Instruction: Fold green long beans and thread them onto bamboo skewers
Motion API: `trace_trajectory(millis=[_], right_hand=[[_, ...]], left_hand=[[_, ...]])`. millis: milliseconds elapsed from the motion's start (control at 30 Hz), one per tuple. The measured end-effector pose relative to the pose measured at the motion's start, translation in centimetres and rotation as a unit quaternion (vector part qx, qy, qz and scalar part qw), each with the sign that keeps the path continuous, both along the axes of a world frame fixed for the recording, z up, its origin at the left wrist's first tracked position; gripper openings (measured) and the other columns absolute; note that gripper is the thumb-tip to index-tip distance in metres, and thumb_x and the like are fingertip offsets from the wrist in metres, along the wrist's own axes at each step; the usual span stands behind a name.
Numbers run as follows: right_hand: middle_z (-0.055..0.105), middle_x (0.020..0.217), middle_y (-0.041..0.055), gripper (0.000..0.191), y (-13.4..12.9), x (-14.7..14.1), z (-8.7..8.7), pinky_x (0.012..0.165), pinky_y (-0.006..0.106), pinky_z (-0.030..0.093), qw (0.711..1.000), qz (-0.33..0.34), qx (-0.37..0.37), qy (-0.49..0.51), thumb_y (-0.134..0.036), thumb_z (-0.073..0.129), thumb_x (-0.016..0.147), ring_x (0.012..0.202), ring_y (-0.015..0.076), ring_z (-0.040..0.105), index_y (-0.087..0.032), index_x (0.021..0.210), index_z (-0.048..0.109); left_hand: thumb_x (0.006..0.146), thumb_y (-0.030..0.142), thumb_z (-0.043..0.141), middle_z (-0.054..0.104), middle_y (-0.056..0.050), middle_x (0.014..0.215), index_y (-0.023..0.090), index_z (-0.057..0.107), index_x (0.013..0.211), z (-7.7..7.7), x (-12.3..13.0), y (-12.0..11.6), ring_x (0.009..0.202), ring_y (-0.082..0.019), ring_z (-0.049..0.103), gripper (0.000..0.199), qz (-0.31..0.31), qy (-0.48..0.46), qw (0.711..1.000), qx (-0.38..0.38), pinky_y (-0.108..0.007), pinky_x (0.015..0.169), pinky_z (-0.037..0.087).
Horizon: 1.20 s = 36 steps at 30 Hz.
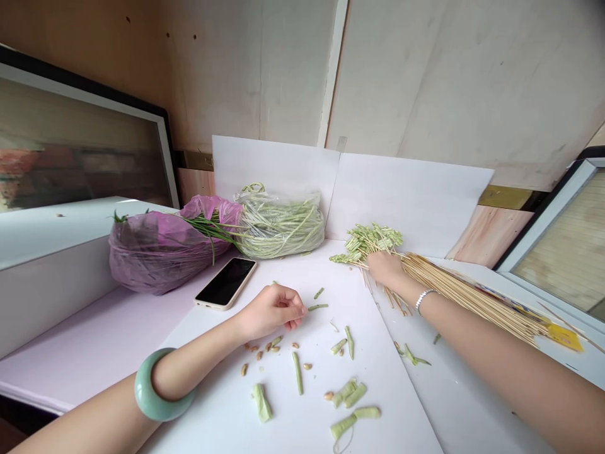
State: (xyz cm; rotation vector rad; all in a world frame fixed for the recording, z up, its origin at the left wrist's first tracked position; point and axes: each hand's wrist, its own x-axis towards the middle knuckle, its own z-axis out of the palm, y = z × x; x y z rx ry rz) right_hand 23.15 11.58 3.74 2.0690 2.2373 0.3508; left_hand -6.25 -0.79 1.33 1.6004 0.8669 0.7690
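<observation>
Writing: the yellow label (564, 337) on the stick packaging, right side, has print too small and blurred to read. Phone (225, 283) is face up, screen dark.

Edges: white sheet (222, 384) covers the table in front of me, its right edge running down between my forearms. White panels (278, 165) stand upright along the back. Room to move: left hand sits between the phone and the bean scraps (350, 394), near both. Right side is tighter, with my forearm just beside the long bundle of sticks (467, 293).

Containers: purple bag (161, 252) at back left, thin green stalks poking out its right side. Clear bag (281, 227) touches it, full of long green beans, one loop sticking out on top.

Hands: left hand (274, 310) is loosely curled, fingertips at a thin green piece (318, 307); can't tell if it's gripped. Right hand (385, 268) is down at the stick ends of the skewered beans (375, 236), back right against the panels; fingers hidden, can't tell how closed. Brown seeds (259, 355) lie below the left hand.
</observation>
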Motion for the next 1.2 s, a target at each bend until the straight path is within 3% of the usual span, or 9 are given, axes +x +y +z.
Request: trace_trajectory(millis=[267,500,600,733,900,1067,1200], right_hand=[[0.059,0.119,0.0085,0.032,0.1,-0.2,1.2,0.083,0.042,0.053,0.993,-0.050,-0.029,0.100,-0.032,0.058,0.092,0.100,0.0216,0.061,-0.016,0.120,0.056],[0.060,0.119,0.0082,0.030,-0.6,-0.1,2.3,0.084,0.043,0.052,0.964,-0.042,0.020,0.261,-0.032,0.058,0.092,0.100,0.0216,0.061,-0.016,0.117,0.058],[0.060,0.117,0.0078,0.029,-0.3,-0.1,2.4,0.083,0.042,0.053,0.928,-0.026,0.058,0.367,-0.033,0.058,0.092,0.099,0.0215,0.061,-0.016,0.116,0.058],[0.061,0.115,0.0079,0.029,0.6,-0.3,2.7,0.080,0.040,0.054,0.852,0.000,0.092,0.515,-0.032,0.057,0.093,0.096,0.0202,0.063,-0.015,0.117,0.058],[0.061,0.115,0.0083,0.030,1.3,0.8,4.8,0.079,0.039,0.054,0.765,-0.012,0.089,0.638,-0.033,0.056,0.093,0.095,0.0197,0.063,-0.016,0.117,0.057],[0.058,0.121,0.0088,0.031,2.0,3.2,7.3,0.083,0.042,0.053,0.706,-0.054,0.114,0.697,-0.033,0.056,0.093,0.100,0.0210,0.061,-0.018,0.120,0.056],[0.058,0.121,0.0089,0.034,2.8,4.7,8.8,0.083,0.043,0.053,0.677,-0.070,0.119,0.722,-0.033,0.056,0.093,0.100,0.0217,0.061,-0.017,0.122,0.055]], left_hand=[[0.070,0.035,0.070,0.061,-0.001,0.060,0.013,0.061,0.067,-0.1,0.0,0.1,0.055,-0.012,0.056,0.024,0.007,-0.008,1.000,0.009,-0.026,0.058,0.048],[0.069,0.034,0.070,0.060,-0.001,0.058,0.013,0.060,0.066,0.1,0.0,0.0,0.054,-0.012,0.056,0.023,0.011,-0.006,1.000,0.010,-0.026,0.057,0.047],[0.069,0.034,0.070,0.060,-0.001,0.058,0.013,0.060,0.065,0.1,0.0,-0.1,0.053,-0.012,0.056,0.024,0.009,-0.004,1.000,0.008,-0.026,0.057,0.047],[0.069,0.036,0.071,0.060,-0.001,0.059,0.013,0.061,0.067,0.0,-0.1,0.0,0.054,-0.012,0.056,0.025,0.007,-0.006,1.000,0.007,-0.026,0.057,0.047],[0.069,0.038,0.070,0.061,-0.002,0.060,0.013,0.060,0.065,0.0,-0.1,0.1,0.055,-0.012,0.056,0.028,0.005,-0.003,1.000,0.007,-0.027,0.058,0.047],[0.070,0.037,0.069,0.061,-0.002,0.061,0.013,0.060,0.066,0.1,-0.1,0.0,0.056,-0.012,0.056,0.026,0.002,0.001,1.000,0.007,-0.027,0.059,0.047],[0.070,0.036,0.068,0.060,-0.001,0.061,0.013,0.060,0.067,0.2,-0.1,-0.1,0.056,-0.012,0.055,0.024,-0.001,0.008,1.000,0.006,-0.026,0.059,0.047]])
